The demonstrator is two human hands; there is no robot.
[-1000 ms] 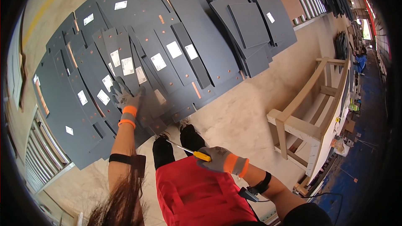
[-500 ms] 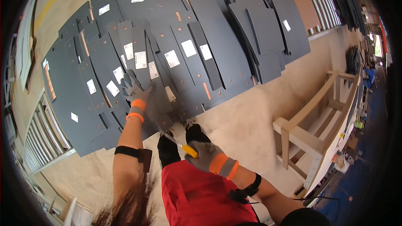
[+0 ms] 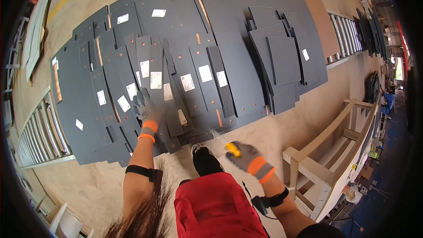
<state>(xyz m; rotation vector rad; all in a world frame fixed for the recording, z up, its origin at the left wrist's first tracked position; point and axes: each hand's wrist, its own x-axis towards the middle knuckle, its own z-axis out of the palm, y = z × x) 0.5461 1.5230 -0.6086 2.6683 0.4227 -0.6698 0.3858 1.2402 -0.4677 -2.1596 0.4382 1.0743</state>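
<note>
Grey panels [image 3: 240, 31], many with white labels and copper-coloured spots, lie overlapped in front of me. My left hand [image 3: 145, 108], in a grey glove with an orange cuff, is over the narrow panels at the near left. Its fingers are stretched out and it grips nothing; the thumb side is blurred. My right hand [image 3: 244, 155], gloved alike, is closed around a yellow-handled tool [image 3: 233, 150] just off the near edge of the panels. The tool's thin pale shaft points up and left; motion blurs its tip, so I cannot tell its exact kind.
Smaller grey panels [image 3: 284, 59] are stacked at the right of the spread. Roller conveyors [image 3: 44, 134] show at left and at far right. A wooden frame [image 3: 308, 150] stands to my right. A person in blue [image 3: 388, 101] is far off at the right.
My right hand has swung right, away from my legs, carrying the yellow-handled tool. My left hand stays over the narrow panels. The view has shifted, and one foot has moved.
</note>
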